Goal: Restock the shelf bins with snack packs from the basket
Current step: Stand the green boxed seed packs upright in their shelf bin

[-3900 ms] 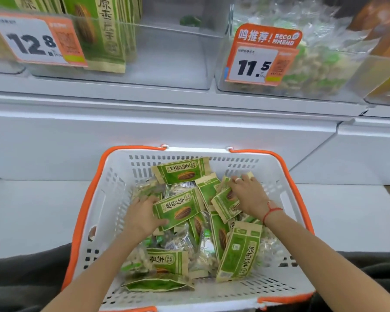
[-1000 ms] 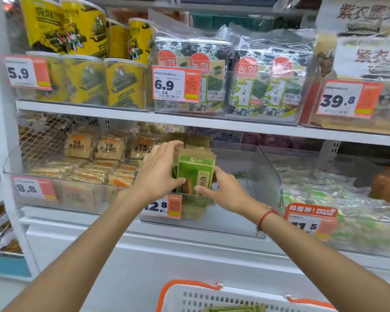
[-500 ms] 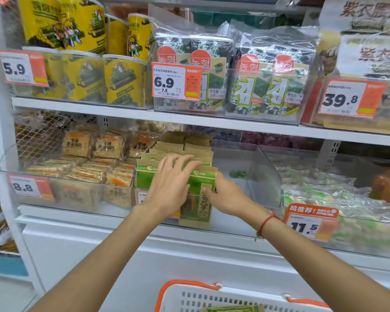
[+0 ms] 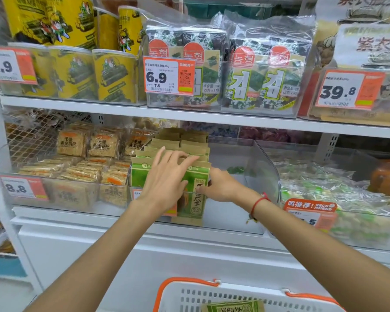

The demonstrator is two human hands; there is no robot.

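Note:
Several green-and-tan snack packs stand upright in rows in a clear shelf bin on the lower shelf. My left hand lies flat against the front packs, its straight fingers reaching over their tan top edges. My right hand, with a red string at the wrist, sits at the right side of the front pack and pinches its edge with the thumb. The white basket with orange rim shows at the bottom, one green pack visible inside.
Left of the bin is a clear bin of rice-cracker packs, right a bin of clear-wrapped snacks. The upper shelf carries yellow cans and seaweed packs. Price tags hang on the bin fronts. The right half of the packs' bin is bare.
The hands went from the basket up to the shelf bin with the packs. Over the last second the packs settled upright at the bin's front and my left hand flattened on them.

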